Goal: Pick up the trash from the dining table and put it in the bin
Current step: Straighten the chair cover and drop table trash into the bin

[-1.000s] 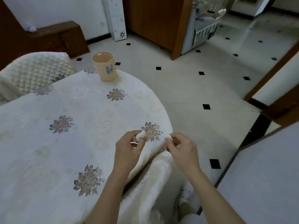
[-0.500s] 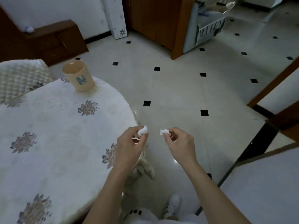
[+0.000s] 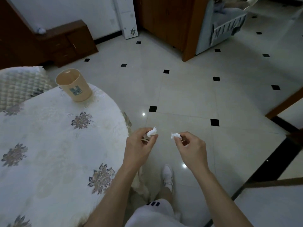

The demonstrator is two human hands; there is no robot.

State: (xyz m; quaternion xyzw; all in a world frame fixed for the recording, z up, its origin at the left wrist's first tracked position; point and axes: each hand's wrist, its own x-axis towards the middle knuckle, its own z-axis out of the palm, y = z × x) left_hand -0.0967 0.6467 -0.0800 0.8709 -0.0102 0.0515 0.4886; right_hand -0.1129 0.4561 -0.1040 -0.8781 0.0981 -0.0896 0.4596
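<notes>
1. My left hand (image 3: 139, 145) is pinched shut on a small white paper scrap (image 3: 152, 132), thumb and forefinger tips only. The bit is tiny and light, so a fingertip pinch is all it takes.
2. My right hand (image 3: 191, 149) does the same with a second white scrap (image 3: 175, 135), pinched at the fingertips with the other fingers curled under, out of the way.
3. Both scraps are in the air over the tiled floor (image 3: 188, 95), just off the edge of the table (image 3: 49, 145) and apart from each other. One piece per hand, I'd guess so both go in one trip.
4. The bin (image 3: 74, 85), a beige tub with an open top, stands on the far edge of the table, well apart from my hands and up-left of them. It looks empty from here, though I can't see the bottom fully.
5. I see no other trash on the tablecloth in this view; part of the table is out of frame, so I can't be sure.
6. My judgement: pickup done, drop not yet done. Next both hands need to go up-left over the bin rim and let go from above.
7. Risk: the scraps are so light they could flutter past the rim or stick to my fingers, so the release should be low and over the middle.
</notes>
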